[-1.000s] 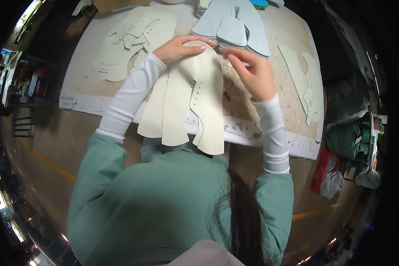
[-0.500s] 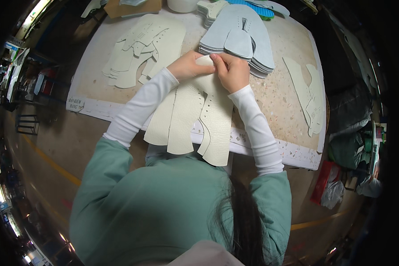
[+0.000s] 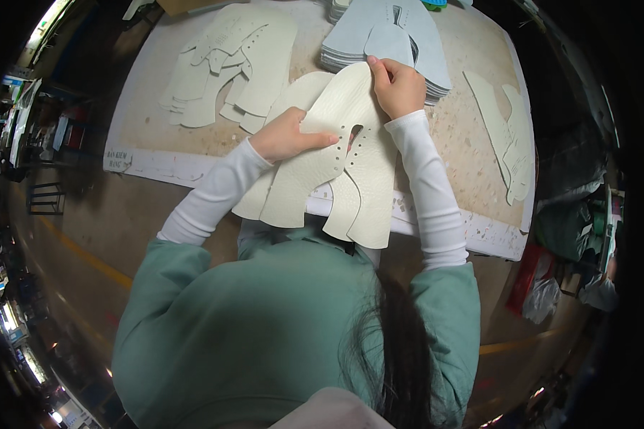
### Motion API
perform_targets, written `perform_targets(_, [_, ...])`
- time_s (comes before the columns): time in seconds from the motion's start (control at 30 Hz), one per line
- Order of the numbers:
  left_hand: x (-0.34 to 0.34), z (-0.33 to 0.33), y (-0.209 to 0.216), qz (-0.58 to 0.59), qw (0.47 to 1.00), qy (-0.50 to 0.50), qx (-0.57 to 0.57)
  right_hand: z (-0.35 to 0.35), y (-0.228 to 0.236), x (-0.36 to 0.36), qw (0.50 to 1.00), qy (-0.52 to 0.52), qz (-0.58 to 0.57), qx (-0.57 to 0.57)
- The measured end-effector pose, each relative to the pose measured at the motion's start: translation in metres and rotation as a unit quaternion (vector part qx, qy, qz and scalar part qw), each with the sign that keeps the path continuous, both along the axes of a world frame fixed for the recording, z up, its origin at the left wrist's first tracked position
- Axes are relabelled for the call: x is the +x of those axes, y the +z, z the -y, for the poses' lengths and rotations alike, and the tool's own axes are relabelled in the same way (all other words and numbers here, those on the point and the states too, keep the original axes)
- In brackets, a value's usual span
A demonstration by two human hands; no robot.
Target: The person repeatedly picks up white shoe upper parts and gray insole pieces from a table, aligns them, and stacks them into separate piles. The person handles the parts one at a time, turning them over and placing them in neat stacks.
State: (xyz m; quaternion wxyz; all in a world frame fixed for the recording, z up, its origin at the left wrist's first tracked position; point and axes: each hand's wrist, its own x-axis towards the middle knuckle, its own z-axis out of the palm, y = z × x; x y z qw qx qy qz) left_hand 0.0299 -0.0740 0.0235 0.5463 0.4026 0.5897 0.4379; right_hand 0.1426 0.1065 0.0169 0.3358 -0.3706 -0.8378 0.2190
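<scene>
Two cream leather shoe uppers, overlapping, are held up in front of me over the near table edge. The front shoe upper [image 3: 368, 154] has rows of lace holes beside a narrow slot, and its two curved legs hang down. The other shoe upper [image 3: 254, 196] shows behind it on the left. My left hand [image 3: 290, 136] is closed on them from the left, thumb lying across the front one near its lace holes; its other fingers are hidden behind. My right hand [image 3: 399, 89] pinches the front upper's rounded top edge between thumb and bent fingers.
The worn table [image 3: 451, 154] carries a pile of cream uppers [image 3: 265, 36] at left. A thick stack of pale blue-grey uppers [image 3: 426, 50] stands just beyond my right hand. Separate cream pieces [image 3: 490, 118] lie at right. A red container [image 3: 526, 279] stands on the floor at right.
My hands, together at the top edge before, have moved apart: the left down to the lace holes, the right to the right. The front upper is now spread open toward me, its slot showing.
</scene>
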Motion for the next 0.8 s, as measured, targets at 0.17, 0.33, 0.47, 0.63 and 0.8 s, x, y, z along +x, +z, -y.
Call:
perform_targets(0.17, [0.008, 0.028, -0.003, -0.025, 1.000, -0.005, 0.014, -0.003, -0.004, -0.001, 1.000, 0.005, 0.017, -0.010])
perform_targets(0.33, [0.011, 0.058, -0.003, -0.017, 0.999, -0.019, -0.043, -0.002, -0.007, -0.003, 0.999, 0.012, 0.037, -0.008])
perform_targets(0.47, [0.020, 0.079, -0.005, 0.019, 1.000, -0.016, -0.017, -0.002, -0.010, -0.005, 0.999, 0.011, 0.031, -0.012])
perform_targets(0.63, [0.029, 0.103, -0.009, 0.054, 0.998, -0.006, -0.010, -0.005, -0.013, -0.006, 0.999, 0.005, 0.037, -0.003])
perform_targets(0.8, [0.030, 0.131, -0.020, 0.005, 0.996, -0.017, -0.090, -0.005, -0.013, -0.006, 1.000, -0.001, 0.028, -0.008])
